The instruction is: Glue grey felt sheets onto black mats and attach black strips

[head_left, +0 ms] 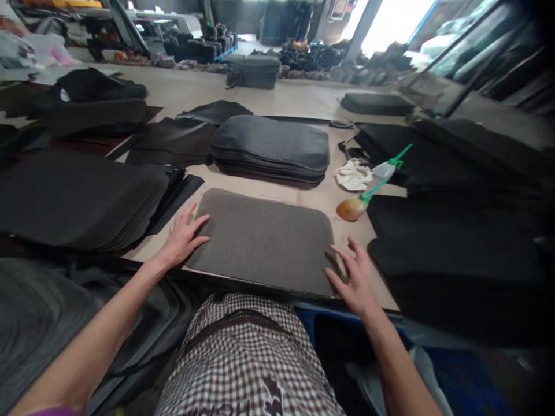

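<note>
A grey-brown rounded rectangular panel point(264, 240) lies flat on the table right before me. My left hand point(182, 237) rests open on its left edge, fingers spread flat. My right hand point(353, 277) lies open on its near right corner, fingers apart. Neither hand holds anything.
A stack of dark grey panels point(271, 147) sits behind the panel. Two squeeze bottles with green nozzles, one amber point(353, 207) and one clear point(388, 166), lie to the right beside a crumpled white rag point(353, 175). Black sheet stacks flank both sides point(73, 196) point(455, 248). The tan table point(325, 199) extends far back.
</note>
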The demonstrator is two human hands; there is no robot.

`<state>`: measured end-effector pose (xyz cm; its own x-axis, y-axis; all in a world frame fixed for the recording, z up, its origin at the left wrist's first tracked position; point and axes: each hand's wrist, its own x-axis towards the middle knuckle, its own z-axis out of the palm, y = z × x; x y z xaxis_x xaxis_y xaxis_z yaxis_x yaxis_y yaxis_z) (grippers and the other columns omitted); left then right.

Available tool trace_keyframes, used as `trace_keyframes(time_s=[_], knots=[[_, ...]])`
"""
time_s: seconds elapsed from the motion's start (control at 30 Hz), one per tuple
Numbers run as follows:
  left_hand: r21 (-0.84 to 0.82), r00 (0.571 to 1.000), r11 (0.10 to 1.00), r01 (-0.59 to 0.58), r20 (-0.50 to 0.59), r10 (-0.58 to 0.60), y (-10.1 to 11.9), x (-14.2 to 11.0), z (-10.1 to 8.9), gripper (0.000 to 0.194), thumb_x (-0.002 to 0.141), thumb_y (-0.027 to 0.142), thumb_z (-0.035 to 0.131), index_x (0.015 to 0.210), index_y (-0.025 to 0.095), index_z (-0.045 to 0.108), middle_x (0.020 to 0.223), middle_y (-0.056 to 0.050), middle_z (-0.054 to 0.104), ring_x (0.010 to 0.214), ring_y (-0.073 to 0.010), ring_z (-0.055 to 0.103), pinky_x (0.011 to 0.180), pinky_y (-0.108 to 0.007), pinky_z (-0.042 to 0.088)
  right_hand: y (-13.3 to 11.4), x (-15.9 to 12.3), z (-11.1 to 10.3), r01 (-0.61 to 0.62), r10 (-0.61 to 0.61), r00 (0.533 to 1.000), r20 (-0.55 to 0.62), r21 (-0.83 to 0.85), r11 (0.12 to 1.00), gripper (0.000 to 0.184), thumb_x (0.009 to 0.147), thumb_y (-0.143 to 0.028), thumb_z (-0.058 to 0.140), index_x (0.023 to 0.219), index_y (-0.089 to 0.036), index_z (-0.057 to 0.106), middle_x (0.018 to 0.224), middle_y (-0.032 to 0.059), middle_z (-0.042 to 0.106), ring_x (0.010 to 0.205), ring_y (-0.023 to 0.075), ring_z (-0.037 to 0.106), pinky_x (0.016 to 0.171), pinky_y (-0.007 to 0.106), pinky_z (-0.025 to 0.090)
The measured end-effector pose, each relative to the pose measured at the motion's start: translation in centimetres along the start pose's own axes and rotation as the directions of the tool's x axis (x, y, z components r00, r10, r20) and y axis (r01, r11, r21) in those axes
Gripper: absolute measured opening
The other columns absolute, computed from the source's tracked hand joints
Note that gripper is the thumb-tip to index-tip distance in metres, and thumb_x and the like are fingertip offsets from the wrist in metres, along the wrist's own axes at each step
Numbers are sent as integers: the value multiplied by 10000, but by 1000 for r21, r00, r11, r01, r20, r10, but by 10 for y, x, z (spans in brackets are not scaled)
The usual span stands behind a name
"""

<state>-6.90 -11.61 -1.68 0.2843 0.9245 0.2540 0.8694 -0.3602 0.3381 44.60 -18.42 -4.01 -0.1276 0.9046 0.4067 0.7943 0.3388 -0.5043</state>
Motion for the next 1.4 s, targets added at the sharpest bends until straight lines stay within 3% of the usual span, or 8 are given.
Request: trace_keyframes(time_s=[0.23, 0.43, 0.57, 0.7, 0.87, 1.1, 1.3, 1.4], knots=[[134, 984, 982, -131, 137, 112, -6, -8, 19, 478, 1080, 377, 340, 1520, 306, 513, 1611, -95, 508, 1523, -251, 432, 1260, -546, 242, -11, -6, 3, 132, -106, 980, 167, -152, 979, 465, 1057, -201, 411, 1470, -320, 587, 1520, 69, 599, 1427, 289, 527, 1161, 578, 405], [166, 985, 976, -144, 113, 126, -30, -14, 34, 538, 1073, 424, 291, 1560, 264, 453, 1638, -92, 472, 1516, -247, 439, 1266, -517, 233, -20, 0, -11, -14, 30, 968, 249, -64, 998, 422, 1095, -260, 358, 1405, -285, 644, 1519, 63, 599, 1429, 253, 534, 1184, 554, 377], [210, 969, 952, -221, 157, 190, -40, -6, 30, 533, 1044, 492, 354, 1517, 288, 492, 1646, -66, 465, 1544, -292, 380, 1244, -539, 263, -25, 18, -22, -140, 141, 976, 165, -22, 990, 396, 1093, -284, 374, 1355, -269, 671, 1382, 64, 704, 1287, 246, 636, 1128, 518, 437], [265, 969, 933, -243, 117, 219, -19, 14, 22, 575, 1020, 556, 374, 1453, 228, 563, 1710, -114, 336, 1587, -348, 275, 1225, -555, 302, -37, 50, -13, -77, 99, 990, 102, -201, 977, 416, 1093, -324, 407, 1442, -224, 610, 1538, 99, 577, 1417, 292, 526, 1168, 556, 381], [250, 958, 926, -281, 124, 258, 26, 62, 37, 701, 1041, 579, 287, 1607, 174, 368, 1739, -145, 253, 1597, -319, 265, 1241, -546, 290, -53, 96, 33, 66, 2, 979, 205, -324, 944, 697, 1081, -564, 423, 1593, -90, 419, 1699, 170, 306, 1597, 310, 247, 1271, 524, 268], [303, 950, 907, -294, 199, 241, 38, 88, 72, 804, 1027, 652, 230, 1628, 133, 357, 1720, -150, 292, 1596, -319, 269, 1254, -569, 243, -36, 105, 63, 50, 52, 966, 253, -380, 924, 797, 1065, -654, 382, 1617, -80, 373, 1697, 173, 312, 1589, 290, 273, 1293, 482, 230], [301, 951, 906, -297, 177, 253, 39, 85, 73, 837, 1015, 678, 218, 1623, 125, 376, 1720, -154, 288, 1594, -331, 272, 1251, -567, 243, 6, 82, 44, -228, 218, 974, -68, -305, 925, 560, 1071, -490, 411, 1430, -85, 553, 1543, 251, 508, 1480, 350, 428, 1220, 556, 335], [299, 952, 907, -297, 169, 256, 40, 87, 73, 833, 1017, 680, 213, 1620, 130, 384, 1714, -154, 305, 1589, -333, 280, 1245, -571, 249, 36, 89, 33, -455, 384, 846, -370, -125, 882, 463, 990, -446, 509, 1324, -129, 562, 1360, 235, 586, 1288, 341, 562, 1104, 540, 462]])
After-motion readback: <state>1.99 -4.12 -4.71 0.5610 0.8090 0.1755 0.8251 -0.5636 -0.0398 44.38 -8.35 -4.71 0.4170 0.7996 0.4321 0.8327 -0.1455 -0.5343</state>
